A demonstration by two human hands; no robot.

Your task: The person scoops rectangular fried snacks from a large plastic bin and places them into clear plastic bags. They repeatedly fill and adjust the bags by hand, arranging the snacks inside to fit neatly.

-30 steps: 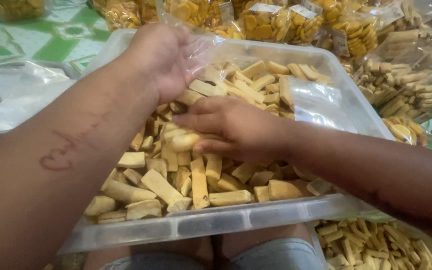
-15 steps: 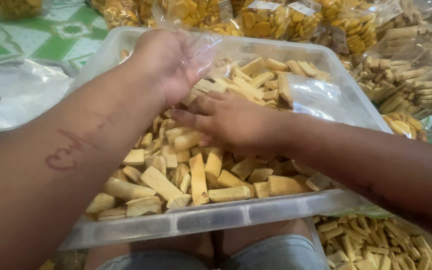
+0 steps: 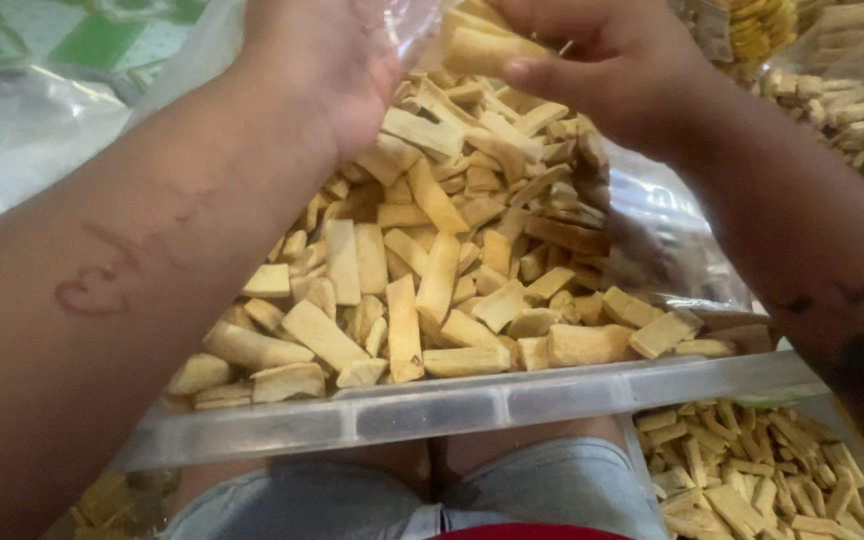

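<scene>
A clear plastic tub (image 3: 472, 405) rests on my lap, filled with several pale yellow rectangular snack pieces (image 3: 432, 270). Over its far side, my left hand (image 3: 327, 60) grips the edge of a thin clear plastic bag (image 3: 422, 25). My right hand (image 3: 592, 55) is closed around a handful of snack pieces (image 3: 482, 45) at the bag's mouth. The upper part of both hands is cut off by the frame's top edge.
A loose clear plastic sheet (image 3: 667, 235) lies inside the tub at the right. Packed bags of snacks (image 3: 852, 110) are stacked at the far right. More snack pieces (image 3: 742, 470) lie in a container below right. Crumpled plastic bags (image 3: 22, 130) lie at the left on a green patterned cloth (image 3: 102, 30).
My right hand has lifted off the pile with a handful of pieces and moved up to the bag held by my left hand. The view has moved closer to the tub.
</scene>
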